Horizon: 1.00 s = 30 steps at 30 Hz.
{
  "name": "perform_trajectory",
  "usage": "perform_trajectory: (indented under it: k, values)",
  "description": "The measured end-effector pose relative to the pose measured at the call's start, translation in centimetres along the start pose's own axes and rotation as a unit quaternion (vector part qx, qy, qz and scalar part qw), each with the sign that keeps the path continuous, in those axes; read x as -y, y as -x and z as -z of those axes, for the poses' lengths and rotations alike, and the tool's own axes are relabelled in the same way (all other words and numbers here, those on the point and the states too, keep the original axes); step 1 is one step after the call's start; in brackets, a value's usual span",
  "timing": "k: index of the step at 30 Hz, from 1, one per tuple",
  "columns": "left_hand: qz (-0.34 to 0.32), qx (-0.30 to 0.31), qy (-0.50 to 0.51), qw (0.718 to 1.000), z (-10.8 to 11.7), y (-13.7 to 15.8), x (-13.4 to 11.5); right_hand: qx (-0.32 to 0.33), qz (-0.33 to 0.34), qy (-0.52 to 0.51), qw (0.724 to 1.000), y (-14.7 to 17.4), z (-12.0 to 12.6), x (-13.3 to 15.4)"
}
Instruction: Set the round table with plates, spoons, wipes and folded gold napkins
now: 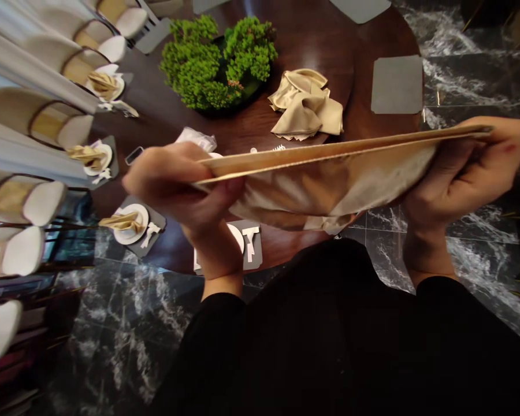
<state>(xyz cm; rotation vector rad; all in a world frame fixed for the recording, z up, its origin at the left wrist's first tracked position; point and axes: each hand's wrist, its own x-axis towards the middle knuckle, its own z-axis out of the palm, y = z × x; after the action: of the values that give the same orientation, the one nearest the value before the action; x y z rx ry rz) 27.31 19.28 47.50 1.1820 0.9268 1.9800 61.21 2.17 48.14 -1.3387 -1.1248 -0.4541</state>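
Shiny gold napkin (329, 185) held taut above the tabletop (372, 40)
Left hand (179, 184) and right hand (468, 167) clamp its ends; the doubled upper edge runs straight, glossy creased satin-like folds sagging beneath.

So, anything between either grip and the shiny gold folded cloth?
Nothing visible: left grip and right grip hold the shiny gold folded cloth directly, at opposite ends. The rumpled pile of beige cloth napkins lies beyond it on the dark brown wooden table, not between.

Head cam – fwd/down, close above hands (175, 188) (463, 173), table (372, 40) beyond
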Motion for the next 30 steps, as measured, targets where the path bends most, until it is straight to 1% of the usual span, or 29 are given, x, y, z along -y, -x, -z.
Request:
perform_trajectory:
  k: [1, 2, 3, 4, 5, 6, 7, 8, 9, 10, 11, 12, 13, 14, 15, 16, 17, 19, 20, 22, 24, 26, 27, 28, 30]
  values:
    - [-0.034, 0.076, -0.06, 0.995, -0.9, 0.1, 1.3, 0.024, 0.003, 0.001, 1.0, 0.1, -0.7, -1.3]
    - [-0.07, 0.171, -0.138, 0.973, -2.2, 0.0, 3.1, 0.062, 0.004, 0.005, 0.998, 0.1, -1.8, -3.1]
    - [-0.095, 0.262, -0.186, 0.942, -3.7, -0.3, 5.4, 0.11, -0.003, 0.018, 0.994, -0.1, -3.4, -5.2]
    - [-0.101, 0.337, -0.207, 0.913, -5.4, -0.7, 8.0, 0.167, -0.016, 0.031, 0.985, -0.4, -5.4, -7.5]
    - [-0.082, 0.393, -0.218, 0.89, -7.2, -1.2, 10.8, 0.214, -0.058, 0.05, 0.974, -0.8, -7.4, -9.9]
    - [-0.056, 0.42, -0.219, 0.879, -8.9, -1.8, 13.5, 0.253, -0.109, 0.075, 0.958, -1.4, -9.5, -12.0]
    - [-0.026, 0.432, -0.215, 0.876, -10.4, -2.3, 16.1, 0.284, -0.144, 0.09, 0.944, -2.0, -11.2, -13.8]
    - [-0.014, 0.418, -0.201, 0.886, -11.7, -2.6, 18.3, 0.296, -0.159, 0.092, 0.937, -2.6, -12.5, -15.1]
    - [-0.015, 0.4, -0.18, 0.898, -12.6, -2.7, 20.1, 0.29, -0.159, 0.084, 0.94, -3.2, -13.3, -16.1]
    - [-0.021, 0.379, -0.159, 0.911, -13.0, -2.6, 21.3, 0.27, -0.144, 0.064, 0.95, -3.6, -13.4, -16.6]
    - [-0.031, 0.358, -0.137, 0.923, -12.9, -2.1, 22.1, 0.238, -0.119, 0.036, 0.963, -3.6, -12.9, -16.7]
    - [-0.042, 0.341, -0.118, 0.932, -12.3, -1.2, 22.5, 0.203, -0.091, 0.005, 0.975, -3.2, -11.9, -16.6]
    - [-0.049, 0.329, -0.101, 0.938, -11.2, 0.1, 22.6, 0.172, -0.07, -0.023, 0.982, -2.2, -10.6, -16.5]
    - [-0.047, 0.32, -0.089, 0.942, -9.7, 1.9, 22.7, 0.15, -0.064, -0.044, 0.986, -0.5, -9.1, -16.3]
    - [-0.038, 0.314, -0.08, 0.945, -7.8, 4.2, 22.8, 0.14, -0.071, -0.056, 0.986, 1.9, -7.7, -16.2]
    - [-0.017, 0.312, -0.075, 0.947, -5.5, 6.8, 23.1, 0.139, -0.1, -0.059, 0.983, 5.1, -6.4, -16.4]
    - [0.022, 0.307, -0.083, 0.948, -3.1, 9.8, 23.7, 0.151, -0.148, -0.052, 0.976, 9.0, -5.2, -16.8]
    - [0.114, 0.296, -0.119, 0.941, 1.9, 16.4, 25.7, 0.188, -0.232, -0.036, 0.954, 18.0, -3.7, -18.4]
    - [0.163, 0.292, -0.148, 0.931, 4.3, 19.7, 27.0, 0.223, -0.272, -0.025, 0.936, 22.6, -3.3, -19.5]
    - [0.263, 0.289, -0.221, 0.894, 8.1, 25.7, 29.9, 0.3, -0.362, 0.005, 0.882, 31.0, -2.5, -22.0]
    - [0.335, 0.299, -0.287, 0.846, 10.8, 30.2, 32.4, 0.36, -0.442, 0.042, 0.821, 37.1, -1.8, -24.1]
    - [0.385, 0.309, -0.348, 0.797, 12.6, 33.1, 34.1, 0.399, -0.498, 0.071, 0.767, 41.0, -1.0, -25.5]
    - [0.403, 0.312, -0.369, 0.777, 13.3, 34.0, 34.6, 0.409, -0.52, 0.076, 0.746, 42.3, -0.6, -26.0]
    - [0.417, 0.315, -0.384, 0.762, 13.9, 34.7, 35.0, 0.413, -0.537, 0.077, 0.731, 43.3, -0.3, -26.3]
    - [0.433, 0.319, -0.391, 0.747, 15.0, 35.7, 35.5, 0.413, -0.56, 0.066, 0.715, 44.7, 0.1, -26.7]
